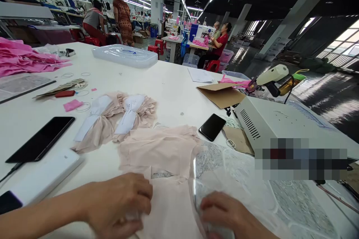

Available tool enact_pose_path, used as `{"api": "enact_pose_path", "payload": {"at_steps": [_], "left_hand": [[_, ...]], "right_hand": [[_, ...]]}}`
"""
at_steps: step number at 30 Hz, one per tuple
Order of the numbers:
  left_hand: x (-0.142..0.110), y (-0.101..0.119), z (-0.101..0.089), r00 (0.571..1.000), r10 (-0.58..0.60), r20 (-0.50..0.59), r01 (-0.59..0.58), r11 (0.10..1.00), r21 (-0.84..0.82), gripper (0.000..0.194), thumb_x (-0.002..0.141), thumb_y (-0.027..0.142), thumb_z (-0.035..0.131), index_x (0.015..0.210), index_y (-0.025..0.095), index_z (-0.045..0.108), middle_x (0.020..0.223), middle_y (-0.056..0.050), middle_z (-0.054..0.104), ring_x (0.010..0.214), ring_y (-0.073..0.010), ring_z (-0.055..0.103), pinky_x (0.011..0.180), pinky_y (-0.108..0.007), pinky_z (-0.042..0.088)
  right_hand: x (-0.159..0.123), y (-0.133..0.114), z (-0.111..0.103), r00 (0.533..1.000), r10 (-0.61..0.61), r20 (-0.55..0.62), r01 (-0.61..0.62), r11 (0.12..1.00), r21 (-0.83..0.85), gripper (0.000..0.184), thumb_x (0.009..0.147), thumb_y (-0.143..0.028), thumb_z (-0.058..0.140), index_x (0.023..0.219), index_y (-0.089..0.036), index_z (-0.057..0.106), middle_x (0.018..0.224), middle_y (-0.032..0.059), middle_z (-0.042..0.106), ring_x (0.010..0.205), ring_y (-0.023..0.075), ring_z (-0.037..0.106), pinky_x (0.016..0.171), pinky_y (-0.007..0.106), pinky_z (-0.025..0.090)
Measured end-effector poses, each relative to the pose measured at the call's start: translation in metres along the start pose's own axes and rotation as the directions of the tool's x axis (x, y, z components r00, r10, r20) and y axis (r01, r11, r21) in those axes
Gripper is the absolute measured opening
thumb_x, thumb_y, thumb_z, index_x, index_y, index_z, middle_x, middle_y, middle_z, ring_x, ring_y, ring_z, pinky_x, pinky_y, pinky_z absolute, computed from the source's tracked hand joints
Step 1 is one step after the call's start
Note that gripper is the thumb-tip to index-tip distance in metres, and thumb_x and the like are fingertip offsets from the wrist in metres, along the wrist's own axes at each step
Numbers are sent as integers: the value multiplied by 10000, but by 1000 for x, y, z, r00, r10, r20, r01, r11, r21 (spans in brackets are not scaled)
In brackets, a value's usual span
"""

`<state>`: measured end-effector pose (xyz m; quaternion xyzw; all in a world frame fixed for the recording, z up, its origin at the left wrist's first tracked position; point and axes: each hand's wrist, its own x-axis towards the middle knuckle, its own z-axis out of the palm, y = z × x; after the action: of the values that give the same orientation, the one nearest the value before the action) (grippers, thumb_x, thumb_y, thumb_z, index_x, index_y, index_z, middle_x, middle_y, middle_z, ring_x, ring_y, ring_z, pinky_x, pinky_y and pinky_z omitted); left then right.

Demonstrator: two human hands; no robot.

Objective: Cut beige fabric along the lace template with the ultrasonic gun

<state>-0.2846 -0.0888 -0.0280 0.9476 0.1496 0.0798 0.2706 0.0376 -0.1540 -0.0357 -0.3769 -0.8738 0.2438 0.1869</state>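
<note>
Thin, matte beige fabric pieces (161, 151) lie flat and overlapping at lower centre, edges wrinkled. Gathered beige bundles (98, 132), banded with white paper strips (129, 114), lie left of centre. A translucent, round-cornered plastic container lid (123, 56) rests at upper left of centre. The left hand (120, 203), fingers curled, is at the fabric's left edge; the right hand (223, 211), also curled, is at its right edge, near clear plastic sheeting (238, 170). Whether either grips cannot be determined.

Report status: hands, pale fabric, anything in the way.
Left hand at left edge of pale fabric, right hand at right edge; grips unclear. Fabric spread between them. Clear plastic sheet at right.
</note>
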Motion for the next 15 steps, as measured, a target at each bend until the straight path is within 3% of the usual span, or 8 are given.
{"api": "enact_pose_path", "payload": {"at_steps": [2,4,5,7,10,13,15], "left_hand": [[11,-19,-2,984,-87,-154,95,994,46,86,888,177,535,925,198,610,919,-58,628,789,-172,607,715,-262,492],[26,-42,-3,928,-162,-336,223,963,149,164,941,187,478,1023,180,619,1032,-92,624,898,-193,618,796,-292,500],[34,-53,-3,907,-190,-375,280,939,201,177,933,191,504,1068,171,616,1076,-105,618,949,-213,613,843,-322,497],[47,-72,-3,898,-207,-388,322,911,259,215,886,209,597,1096,165,616,1097,-110,618,965,-239,613,857,-357,499],[58,-87,-1,898,-201,-392,326,901,286,182,842,214,656,1016,171,630,1010,-87,629,885,-237,618,800,-364,507],[56,-87,2,886,-186,-425,326,902,284,14,875,186,592,872,174,597,953,-69,614,826,-209,595,769,-348,492],[51,-82,3,879,-160,-448,307,910,278,98,904,154,521,813,175,551,971,-72,605,860,-201,582,791,-342,476]], "right_hand": [[18,18,0,978,158,-135,-156,987,22,199,893,-227,548,1046,-262,671,1027,75,703,932,194,689,805,315,587],[46,41,-2,918,262,-298,-253,965,71,245,892,-276,552,1110,-262,660,1074,83,695,944,211,680,805,370,582],[61,53,-3,901,273,-337,-267,962,65,308,873,-276,571,1175,-261,629,1157,93,668,1001,228,662,841,407,566],[89,71,-4,896,250,-367,-247,967,56,366,804,-252,644,1169,-250,627,1194,93,650,1049,240,639,879,422,543],[112,84,-1,902,187,-390,-181,982,52,108,801,-174,606,872,-221,672,915,42,694,844,184,664,776,340,555],[107,79,3,880,122,-459,-119,992,35,127,855,-176,534,774,-214,625,880,53,675,843,180,650,754,326,544],[93,68,4,862,75,-502,-80,997,12,127,876,-204,518,794,-217,614,951,79,671,912,198,640,778,340,537]]}}
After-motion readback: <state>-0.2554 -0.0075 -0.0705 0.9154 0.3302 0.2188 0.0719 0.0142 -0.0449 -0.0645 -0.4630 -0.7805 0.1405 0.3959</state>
